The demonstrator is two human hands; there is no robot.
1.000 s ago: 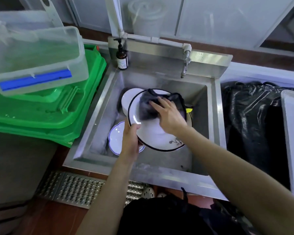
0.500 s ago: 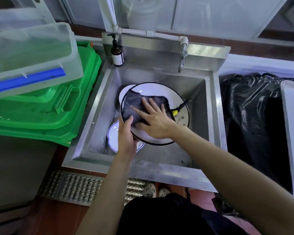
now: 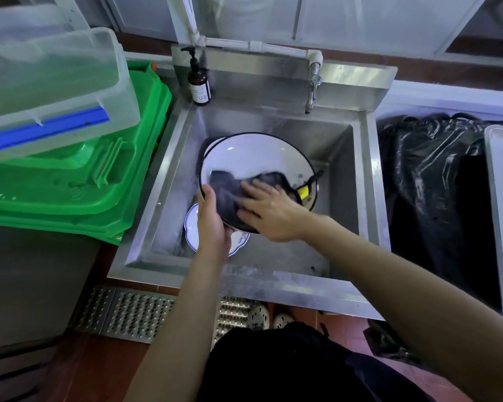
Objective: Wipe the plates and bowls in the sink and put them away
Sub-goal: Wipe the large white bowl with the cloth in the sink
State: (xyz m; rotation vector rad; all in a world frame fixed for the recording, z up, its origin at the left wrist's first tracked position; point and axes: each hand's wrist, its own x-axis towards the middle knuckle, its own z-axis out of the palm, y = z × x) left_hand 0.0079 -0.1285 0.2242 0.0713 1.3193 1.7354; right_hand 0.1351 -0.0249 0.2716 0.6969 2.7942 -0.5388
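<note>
Now: plate tilted over the sink, cloth low on its face

Now the black-rimmed plate is held above the sink, tilted, its white face turned up and toward the person. The left hand grips its near-left rim, thumb curled over the edge, so the plate lies up and right from this grip. The right hand presses the dark cloth flat on the lower part of the face with spread fingers. A round plate has no long axis. The upper half is bare, so I think the next stroke goes upward. A blue-rimmed plate lies below.
</note>
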